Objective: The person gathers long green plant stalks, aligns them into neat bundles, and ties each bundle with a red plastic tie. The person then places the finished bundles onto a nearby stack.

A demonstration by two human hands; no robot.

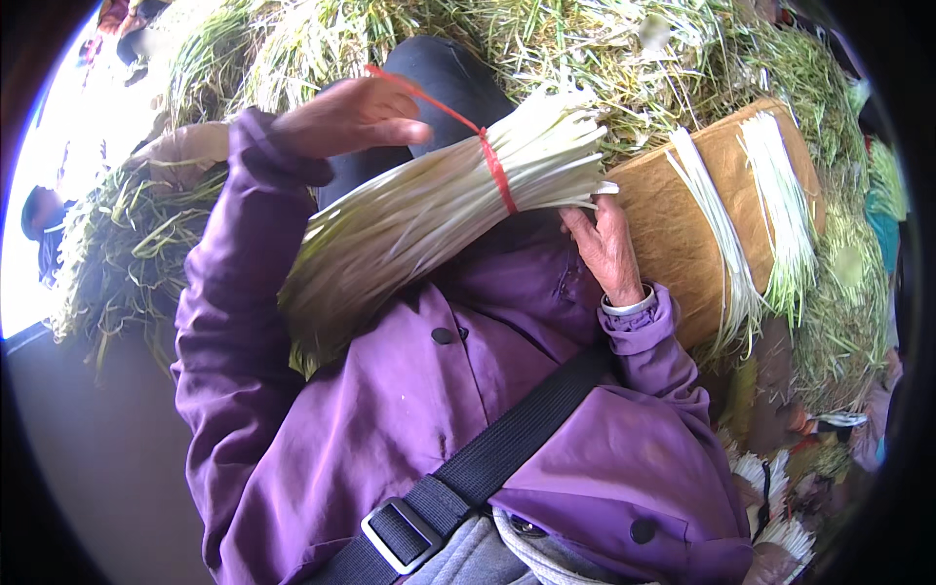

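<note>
A thick bundle of pale leafy stalks (pixel 431 197), which look like garlic chives, lies slantwise across my lap. Its white cut ends point up and right, and its darker leaves fan out by my left forearm. Around the bundle near the white ends runs a red tie (pixel 499 175), one end stretched up and left to my left hand (pixel 358 117). That hand is blurred, its fingers curled at the tie and its thumb toward the bundle. My right hand (pixel 608 245) grips the lower edge of the stalks near the cut ends, its fingertips partly hidden.
To the right, a brown board or pad (pixel 658 227) carries two small loose bunches of stalks (pixel 713 212) (pixel 779 197). Heaped green leafy stalks (pixel 643 80) surround my dark-trousered knees (pixel 446 80). More tied bundles (pixel 764 482) lie at lower right. People (pixel 47 219) are at the left rim.
</note>
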